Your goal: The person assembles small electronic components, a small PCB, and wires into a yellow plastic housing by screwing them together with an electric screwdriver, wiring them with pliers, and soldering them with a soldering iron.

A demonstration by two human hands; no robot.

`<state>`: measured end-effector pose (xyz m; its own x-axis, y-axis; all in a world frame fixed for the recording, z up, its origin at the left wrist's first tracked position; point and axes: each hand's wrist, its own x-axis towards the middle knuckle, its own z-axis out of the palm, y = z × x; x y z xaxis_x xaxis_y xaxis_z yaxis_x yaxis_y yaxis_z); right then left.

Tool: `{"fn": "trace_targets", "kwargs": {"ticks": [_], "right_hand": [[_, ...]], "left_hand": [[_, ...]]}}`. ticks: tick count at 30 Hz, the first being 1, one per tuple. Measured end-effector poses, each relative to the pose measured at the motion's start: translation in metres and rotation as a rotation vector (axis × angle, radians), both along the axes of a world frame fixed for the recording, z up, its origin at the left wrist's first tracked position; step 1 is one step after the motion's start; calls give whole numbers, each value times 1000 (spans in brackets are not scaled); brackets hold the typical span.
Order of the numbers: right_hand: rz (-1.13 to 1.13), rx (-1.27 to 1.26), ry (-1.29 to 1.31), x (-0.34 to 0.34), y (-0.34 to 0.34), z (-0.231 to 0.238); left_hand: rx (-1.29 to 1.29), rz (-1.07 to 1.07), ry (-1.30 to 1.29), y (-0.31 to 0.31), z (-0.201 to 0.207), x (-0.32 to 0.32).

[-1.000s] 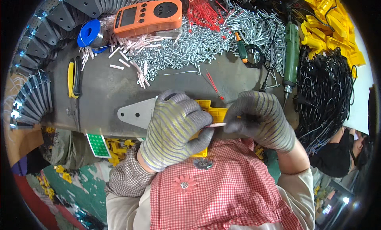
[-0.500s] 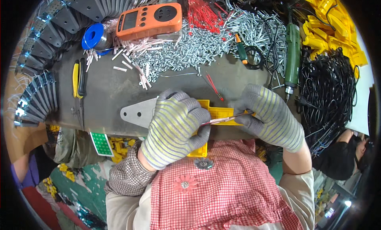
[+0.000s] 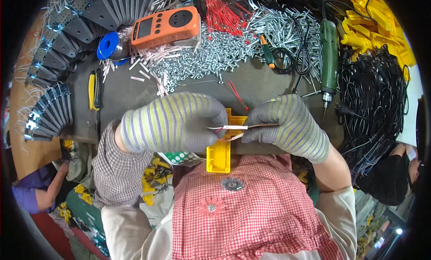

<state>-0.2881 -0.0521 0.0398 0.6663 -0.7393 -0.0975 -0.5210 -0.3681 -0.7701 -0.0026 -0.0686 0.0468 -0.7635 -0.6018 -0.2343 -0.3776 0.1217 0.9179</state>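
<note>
Both my hands wear grey and yellow striped gloves. My right hand (image 3: 289, 127) pinches a brown wire where it enters a white sleeve (image 3: 235, 127). My left hand (image 3: 177, 123) is curled at the sleeve's other end, its thumb and fingers closed around thin red and white wire ends (image 3: 218, 129); motion blurs it a little. A second pale sleeve (image 3: 235, 137) hangs just below, by my right fingertips. Beneath the hands, a yellow plastic housing (image 3: 218, 157) lies at the table's front edge, its upper part partly covered.
Screws (image 3: 202, 58) are heaped at the back, beside an orange meter (image 3: 166, 26), red components (image 3: 222, 15) and a blue solder spool (image 3: 108, 47). Cutters (image 3: 94, 89) lie left. A green electric screwdriver (image 3: 329, 58), black cables (image 3: 370, 94) and yellow housings (image 3: 377, 26) stand right.
My left hand has moved left and turned sideways, uncovering more of the yellow housing. The grey plate under it is no longer visible. My right hand has shifted slightly left with the wire.
</note>
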Motion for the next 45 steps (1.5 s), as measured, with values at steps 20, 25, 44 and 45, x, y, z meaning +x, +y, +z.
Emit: {"fn": "trace_targets", "kwargs": {"ticks": [20,25,44,45], "right_hand": [[-359,-702,156,-19,-64,-34],[-641,-714,-224,-27,-12,19],[-335,-437,-475,20,16,-15],[-354,-452,-489,22,15,-18]], "left_hand": [[-687,388,-86,51,-36,-28],[-802,471,-104,54,-46,-29],[-844,461,-155,53,-50,-34],[-842,465,-152,53,-50,-35]]}}
